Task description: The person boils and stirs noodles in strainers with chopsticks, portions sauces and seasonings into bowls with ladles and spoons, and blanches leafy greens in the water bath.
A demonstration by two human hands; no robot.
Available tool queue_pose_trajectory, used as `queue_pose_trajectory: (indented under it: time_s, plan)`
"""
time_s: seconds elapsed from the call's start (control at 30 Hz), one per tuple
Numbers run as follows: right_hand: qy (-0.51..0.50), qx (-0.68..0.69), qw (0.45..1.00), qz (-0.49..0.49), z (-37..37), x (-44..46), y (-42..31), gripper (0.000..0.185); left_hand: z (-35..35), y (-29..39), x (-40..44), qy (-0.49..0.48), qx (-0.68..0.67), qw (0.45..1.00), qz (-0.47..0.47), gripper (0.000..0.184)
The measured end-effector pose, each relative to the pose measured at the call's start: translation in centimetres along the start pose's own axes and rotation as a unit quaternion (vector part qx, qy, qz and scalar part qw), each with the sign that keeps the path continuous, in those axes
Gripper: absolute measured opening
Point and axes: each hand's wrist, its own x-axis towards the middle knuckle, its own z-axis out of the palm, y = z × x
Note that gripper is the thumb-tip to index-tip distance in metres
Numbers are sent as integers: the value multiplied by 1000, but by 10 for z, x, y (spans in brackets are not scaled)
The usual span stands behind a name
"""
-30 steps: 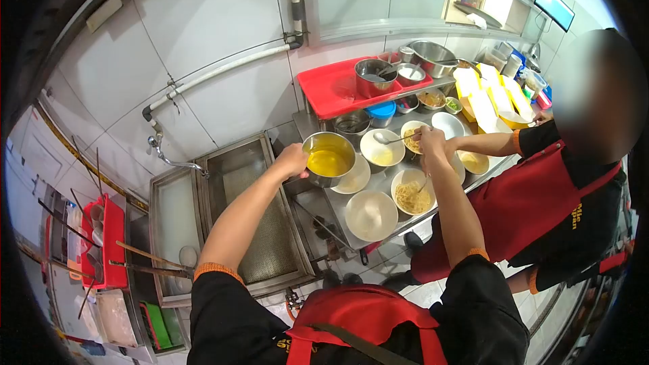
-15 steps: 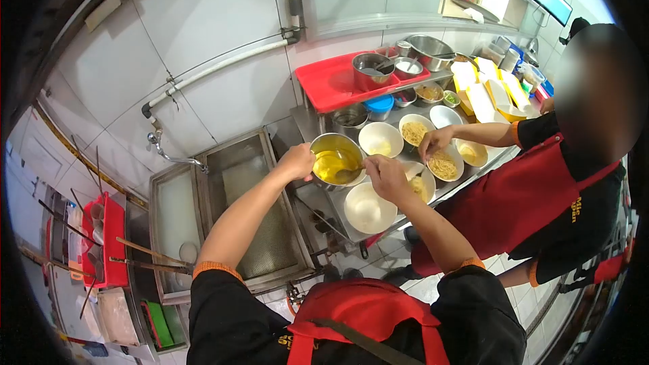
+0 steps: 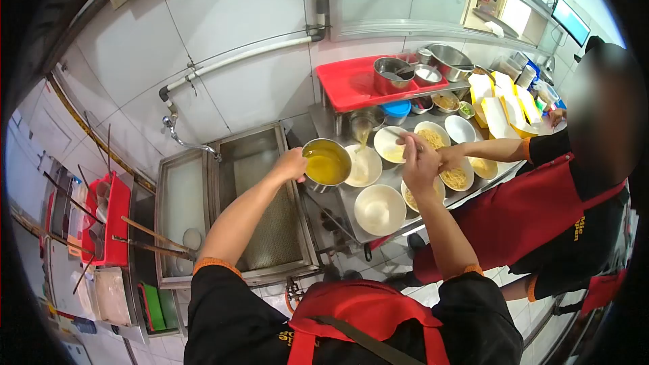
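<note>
My left hand (image 3: 291, 164) is closed on the side of a metal pot (image 3: 328, 180) holding clear yellow liquid that looks like oil. My right hand (image 3: 420, 161) grips the handle of a ladle (image 3: 364, 126). From the ladle's tilted bowl, yellow liquid runs down into a white bowl (image 3: 355, 174) beside the pot. In front of that stands another white bowl (image 3: 376, 216) with a little pale stuff at its bottom. A further white bowl (image 3: 391, 142) lies behind my right hand. Part of a bowl of noodles (image 3: 436, 196) shows below my right wrist.
On the right, a co-worker's hand (image 3: 449, 158) is over a bowl of noodles (image 3: 457, 179). A red tray (image 3: 345, 88) with metal pots sits on the shelf behind. Yellow-and-white boxes (image 3: 500, 105) stand farther right. Left of the pot are water-filled basins (image 3: 260, 196) beneath a tap (image 3: 193, 145).
The ladle has come out of the pot and is now tipped over a white bowl, pouring. My right hand has risen and moved right. The view has shifted slightly.
</note>
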Motion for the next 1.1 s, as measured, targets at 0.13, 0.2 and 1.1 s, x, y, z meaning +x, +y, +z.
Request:
queue_pose_trajectory:
  time_s: [0.13, 0.2, 1.1]
  plan:
    - [45, -106, 956, -270, -4, -9, 2, 14, -17, -2, -13, -36, 0, 999, 2, 23]
    - [-25, -169, 962, -212, 7, -38, 36, 14, -22, 1, -20, -40, 9, 999, -4, 23]
    - [-128, 18, 932, 338, -38, -74, 31, 23, 5, 69, -50, -173, 13, 981, 82, 25]
